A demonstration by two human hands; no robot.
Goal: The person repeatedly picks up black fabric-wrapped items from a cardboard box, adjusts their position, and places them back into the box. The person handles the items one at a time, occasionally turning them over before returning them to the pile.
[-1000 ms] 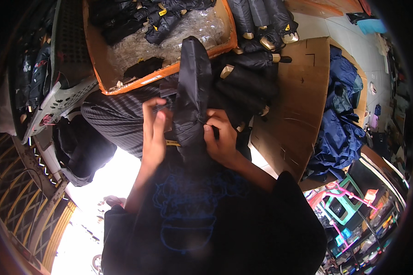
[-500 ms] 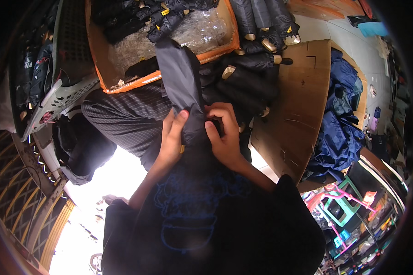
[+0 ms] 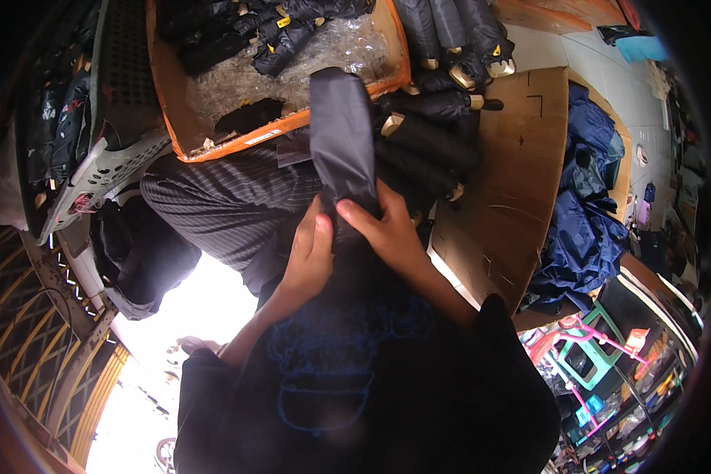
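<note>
Upright in front of me stands a black folded umbrella in a smooth cloth cover, its rounded end pointing away. My left hand is closed on the lower left side of it. My right hand grips the other side, its thumb pressed across the front of the cloth. The umbrella's lower end is hidden behind my hands and against my dark shirt. Just beyond it lies a pile of similar black covered umbrellas with pale handle ends.
An orange-edged box with clear plastic and black umbrellas stands ahead. A brown carton is on the right, beside blue cloth. A grey perforated basket stands on the left. My striped trouser leg lies below the box.
The umbrella has swung from a leftward lean to nearly upright and moved right. My hands have come closer together, and the right thumb now lies over the front of the cloth.
</note>
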